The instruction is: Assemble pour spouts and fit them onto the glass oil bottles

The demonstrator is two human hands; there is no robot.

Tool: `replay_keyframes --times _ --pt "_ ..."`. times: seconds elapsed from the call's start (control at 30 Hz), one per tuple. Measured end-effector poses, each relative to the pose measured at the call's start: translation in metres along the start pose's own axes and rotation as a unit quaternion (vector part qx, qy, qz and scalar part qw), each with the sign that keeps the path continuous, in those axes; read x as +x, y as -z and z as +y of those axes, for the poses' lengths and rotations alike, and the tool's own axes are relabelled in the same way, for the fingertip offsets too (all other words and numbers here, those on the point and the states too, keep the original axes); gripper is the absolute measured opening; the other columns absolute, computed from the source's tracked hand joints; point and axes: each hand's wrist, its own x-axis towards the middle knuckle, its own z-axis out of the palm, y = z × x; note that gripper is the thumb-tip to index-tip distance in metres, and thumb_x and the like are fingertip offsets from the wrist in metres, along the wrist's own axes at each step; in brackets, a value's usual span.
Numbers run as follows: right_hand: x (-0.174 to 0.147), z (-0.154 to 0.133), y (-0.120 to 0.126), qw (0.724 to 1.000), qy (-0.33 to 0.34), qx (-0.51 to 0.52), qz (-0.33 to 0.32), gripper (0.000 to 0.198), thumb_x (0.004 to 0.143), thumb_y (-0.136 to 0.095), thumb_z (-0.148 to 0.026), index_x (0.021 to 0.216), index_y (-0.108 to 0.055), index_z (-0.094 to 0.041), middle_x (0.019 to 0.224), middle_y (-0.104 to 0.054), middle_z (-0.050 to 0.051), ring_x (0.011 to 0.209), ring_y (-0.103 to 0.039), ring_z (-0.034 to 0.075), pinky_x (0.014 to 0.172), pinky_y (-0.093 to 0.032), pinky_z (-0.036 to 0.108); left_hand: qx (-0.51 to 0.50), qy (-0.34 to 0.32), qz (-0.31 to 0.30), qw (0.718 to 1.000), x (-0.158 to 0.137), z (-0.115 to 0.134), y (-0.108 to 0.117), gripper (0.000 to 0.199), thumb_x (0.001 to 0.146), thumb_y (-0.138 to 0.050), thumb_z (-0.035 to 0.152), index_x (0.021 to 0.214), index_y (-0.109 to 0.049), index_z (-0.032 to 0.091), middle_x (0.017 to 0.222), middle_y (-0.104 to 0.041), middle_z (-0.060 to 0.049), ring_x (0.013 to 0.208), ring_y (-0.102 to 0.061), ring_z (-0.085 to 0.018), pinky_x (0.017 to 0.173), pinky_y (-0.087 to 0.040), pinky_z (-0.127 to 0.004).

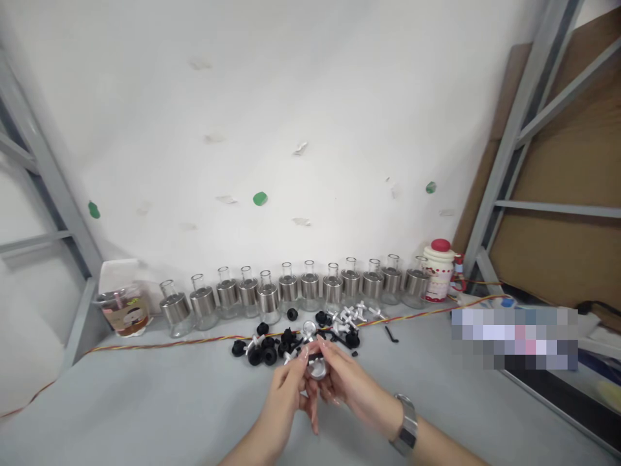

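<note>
My left hand (290,383) and my right hand (345,377) meet over the front middle of the table. Between their fingertips is a small round silvery cap (317,369) with a black strip across its upper part. Both hands have their thumbs and fingers closed around it, and the fingers partly cover it. Just beyond lies a loose pile of black round stoppers (269,355) and white plastic fittings (349,317). Another silvery round piece (308,329) rests in that pile. A bent black piece (391,334) lies apart to the right.
Several glass bottles with metal sleeves (268,298) line the wall. A drink cup (127,314) stands left, a red-topped cream bottle (439,275) right. A twisted red-yellow wire (194,341) crosses the grey table (145,401). Metal posts (507,155) frame the sides.
</note>
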Motion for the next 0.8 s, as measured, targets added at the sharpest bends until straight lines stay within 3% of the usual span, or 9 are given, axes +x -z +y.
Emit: replay_keyframes --times 0.27,0.57,0.67,0.8 --pt "0.007 0.013 0.005 0.995 0.022 -0.093 0.015 0.053 0.067 -0.047 -0.067 0.092 -0.042 -0.021 0.048 -0.051 -0.007 0.035 -0.042 0.007 0.033 -0.029 0.018 0.032 0.014 0.027 0.999 -0.003 0.004 0.000 0.050 0.070 -0.052 0.057 0.055 -0.055 0.010 0.043 -0.051 -0.001 0.031 -0.051 -0.014 0.030 -0.045 -0.027" --pt "0.004 0.006 0.004 0.996 0.038 -0.081 0.017 0.051 0.071 -0.044 -0.066 0.093 -0.045 -0.021 0.053 -0.050 -0.005 0.039 -0.045 0.009 0.036 -0.030 0.020 -0.007 0.011 0.004 1.000 -0.003 0.009 -0.005 0.046 0.065 -0.057 0.057 0.060 -0.056 0.011 0.047 -0.052 -0.001 0.038 -0.054 -0.015 0.033 -0.045 -0.026" --pt "0.003 0.004 0.005 0.995 0.044 -0.090 0.005 0.049 0.074 -0.041 -0.065 0.096 -0.044 -0.021 0.054 -0.051 -0.005 0.040 -0.046 0.009 0.037 -0.031 0.020 0.005 0.003 -0.008 1.000 -0.002 0.007 -0.003 0.048 0.068 -0.055 0.058 0.071 -0.059 0.010 0.049 -0.051 0.000 0.040 -0.054 -0.015 0.035 -0.047 -0.028" --pt "0.004 0.007 0.007 0.993 0.065 -0.098 -0.011 0.044 0.077 -0.040 -0.061 0.094 -0.046 -0.021 0.056 -0.052 -0.004 0.044 -0.049 0.010 0.043 -0.036 0.022 0.067 -0.009 0.005 0.998 -0.004 0.009 0.000 0.060 0.075 -0.043 0.059 0.109 -0.053 0.011 0.051 -0.052 0.002 0.038 -0.050 -0.012 0.037 -0.045 -0.027"
